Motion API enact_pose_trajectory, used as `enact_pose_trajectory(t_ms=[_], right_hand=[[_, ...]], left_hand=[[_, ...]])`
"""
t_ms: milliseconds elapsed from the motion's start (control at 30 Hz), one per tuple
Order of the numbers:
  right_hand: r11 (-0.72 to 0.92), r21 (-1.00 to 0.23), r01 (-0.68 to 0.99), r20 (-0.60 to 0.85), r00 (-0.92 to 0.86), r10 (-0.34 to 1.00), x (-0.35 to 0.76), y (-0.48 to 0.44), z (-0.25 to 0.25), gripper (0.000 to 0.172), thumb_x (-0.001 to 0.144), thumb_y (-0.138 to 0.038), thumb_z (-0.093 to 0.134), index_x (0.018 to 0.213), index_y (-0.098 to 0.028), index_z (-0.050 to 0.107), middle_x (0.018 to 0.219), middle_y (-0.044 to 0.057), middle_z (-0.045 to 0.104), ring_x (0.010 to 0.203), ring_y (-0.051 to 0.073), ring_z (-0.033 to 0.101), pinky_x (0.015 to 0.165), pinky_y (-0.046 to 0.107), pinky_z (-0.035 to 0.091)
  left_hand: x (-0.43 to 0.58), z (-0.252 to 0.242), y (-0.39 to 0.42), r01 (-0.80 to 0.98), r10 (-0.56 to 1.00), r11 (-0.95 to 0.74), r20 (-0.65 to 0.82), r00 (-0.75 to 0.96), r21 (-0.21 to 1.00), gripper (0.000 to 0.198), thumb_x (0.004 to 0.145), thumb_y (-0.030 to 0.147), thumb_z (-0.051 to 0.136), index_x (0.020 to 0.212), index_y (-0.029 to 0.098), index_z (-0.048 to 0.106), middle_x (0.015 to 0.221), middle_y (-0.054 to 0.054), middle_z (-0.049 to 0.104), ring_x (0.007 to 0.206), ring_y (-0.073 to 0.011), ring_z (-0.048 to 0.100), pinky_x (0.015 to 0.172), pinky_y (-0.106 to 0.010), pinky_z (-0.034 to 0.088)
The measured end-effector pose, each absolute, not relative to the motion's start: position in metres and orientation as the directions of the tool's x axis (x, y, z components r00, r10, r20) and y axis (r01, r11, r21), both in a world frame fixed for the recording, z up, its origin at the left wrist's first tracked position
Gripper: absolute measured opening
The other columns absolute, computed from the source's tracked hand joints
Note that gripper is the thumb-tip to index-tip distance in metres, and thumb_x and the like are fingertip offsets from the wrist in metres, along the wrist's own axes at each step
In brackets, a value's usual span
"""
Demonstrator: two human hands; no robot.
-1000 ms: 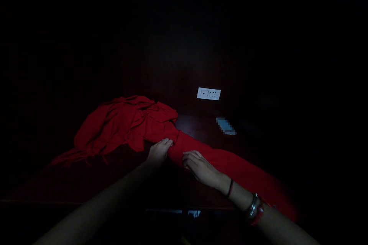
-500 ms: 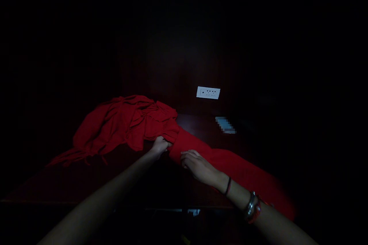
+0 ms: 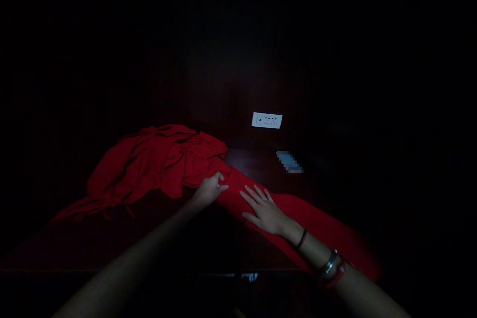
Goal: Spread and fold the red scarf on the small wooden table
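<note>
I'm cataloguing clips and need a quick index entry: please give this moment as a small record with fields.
Left hand: at the red cloth, grip hard to tell
Right hand: on the cloth, fingers spread
Cloth state: bunched on the left with fringe, smoother toward the right
Right wrist and forearm: dark band, silver bracelet, red bracelet
Beyond cloth: white socket plate; pixelated flat object
Lighting: very dim

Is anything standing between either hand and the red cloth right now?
Nothing visible does. The right hand lies spread on the red cloth; the left hand is right at it, exact contact unclear. The blurred flat object lies beyond the cloth, not between.
</note>
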State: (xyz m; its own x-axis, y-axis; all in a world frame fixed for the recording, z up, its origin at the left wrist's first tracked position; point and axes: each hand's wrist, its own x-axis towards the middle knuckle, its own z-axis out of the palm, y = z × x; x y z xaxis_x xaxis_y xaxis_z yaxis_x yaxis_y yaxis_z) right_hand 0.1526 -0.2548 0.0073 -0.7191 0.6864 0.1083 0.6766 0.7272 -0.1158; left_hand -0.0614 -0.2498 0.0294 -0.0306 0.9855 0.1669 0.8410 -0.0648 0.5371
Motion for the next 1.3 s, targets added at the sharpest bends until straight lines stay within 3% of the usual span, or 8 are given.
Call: enact_pose_trajectory(t_ms=[133,233,500,733,900,1000,1133,1300], right_hand=[[0.71,-0.122,0.694,0.122,-0.699,0.704,0.158,-0.26,0.01,0.069,0.078,-0.057,0.026,0.133,-0.02,0.008,0.139,0.007,0.01,0.125,0.028,0.003,0.098,0.051,0.006],[0.696,-0.127,0.707,0.142,-0.682,0.718,0.161,-0.263,0.014,0.075,0.076,-0.06,0.028,0.134,-0.019,0.003,0.139,0.007,0.007,0.125,0.028,0.0,0.098,0.052,0.006],[0.631,-0.093,0.77,0.129,-0.62,0.774,0.177,-0.267,0.005,0.078,0.075,-0.058,0.033,0.134,-0.017,0.002,0.139,0.01,0.006,0.125,0.029,0.002,0.098,0.049,0.013],[0.641,-0.102,0.76,0.05,-0.64,0.767,0.177,-0.265,0.005,0.08,0.073,-0.063,0.03,0.134,-0.018,0.005,0.139,0.011,0.005,0.124,0.031,-0.003,0.097,0.052,0.01],[0.659,-0.078,0.748,0.128,-0.648,0.751,0.167,-0.259,0.021,0.082,0.07,-0.066,0.03,0.133,-0.022,0.003,0.139,0.009,0.003,0.124,0.032,-0.003,0.095,0.056,0.006],[0.651,-0.062,0.756,0.145,-0.639,0.756,0.157,-0.251,0.022,0.082,0.07,-0.067,0.029,0.133,-0.02,0.006,0.139,0.009,0.005,0.124,0.031,-0.002,0.096,0.054,0.005],[0.637,-0.079,0.767,0.064,-0.634,0.771,0.155,-0.244,0.007,0.081,0.072,-0.066,0.025,0.133,-0.014,0.009,0.138,0.012,0.009,0.125,0.03,0.003,0.097,0.05,0.008],[0.639,-0.12,0.76,0.031,-0.641,0.767,0.161,-0.244,0.014,0.083,0.071,-0.066,0.026,0.134,-0.015,0.006,0.139,0.01,0.007,0.125,0.029,0.001,0.098,0.05,0.004]], left_hand=[[-0.078,0.015,-0.251,0.672,0.986,-0.026,0.128,-0.103,0.74,0.019,0.074,0.035,0.041,0.069,0.018,0.046,0.052,0.004,0.05,0.052,-0.0121,0.052,0.05,-0.021,0.036],[-0.073,0.014,-0.266,0.675,0.995,-0.06,0.1,-0.02,0.735,0.026,0.069,0.043,0.045,0.061,0.018,0.043,0.05,0.005,0.047,0.05,-0.0116,0.048,0.048,-0.021,0.033],[-0.084,0.015,-0.26,0.538,0.99,-0.142,0.118,0.08,0.831,0.017,0.065,0.028,0.049,0.06,0.018,0.036,0.05,0.008,0.034,0.048,-0.0076,0.038,0.048,-0.018,0.029],[-0.116,0.027,-0.27,0.927,0.98,-0.198,0.086,0.18,0.32,0.011,0.071,0.026,0.05,0.063,0.018,0.047,0.063,0.001,0.053,0.061,-0.0137,0.049,0.053,-0.022,0.033],[-0.064,0.047,-0.281,0.972,0.897,-0.222,0.405,0.175,0.073,0.029,0.083,0.032,0.032,0.095,0.015,0.053,0.097,-0.01,0.057,0.087,-0.0191,0.052,0.074,-0.028,0.038],[-0.046,0.031,-0.265,0.918,0.789,-0.394,0.492,0.368,-0.055,0.04,0.085,0.03,0.027,0.121,0.017,0.038,0.127,-0.007,0.039,0.116,-0.0196,0.033,0.095,-0.033,0.025],[-0.056,-0.007,-0.242,0.869,0.775,-0.484,0.409,0.482,-0.107,0.042,0.086,0.029,0.023,0.126,0.022,0.032,0.13,-0.004,0.035,0.121,-0.0201,0.027,0.098,-0.04,0.019],[-0.062,-0.001,-0.238,0.899,0.868,-0.438,0.258,0.425,-0.009,0.045,0.085,0.034,0.022,0.128,0.022,0.028,0.133,-0.004,0.029,0.122,-0.0237,0.022,0.097,-0.048,0.016]])
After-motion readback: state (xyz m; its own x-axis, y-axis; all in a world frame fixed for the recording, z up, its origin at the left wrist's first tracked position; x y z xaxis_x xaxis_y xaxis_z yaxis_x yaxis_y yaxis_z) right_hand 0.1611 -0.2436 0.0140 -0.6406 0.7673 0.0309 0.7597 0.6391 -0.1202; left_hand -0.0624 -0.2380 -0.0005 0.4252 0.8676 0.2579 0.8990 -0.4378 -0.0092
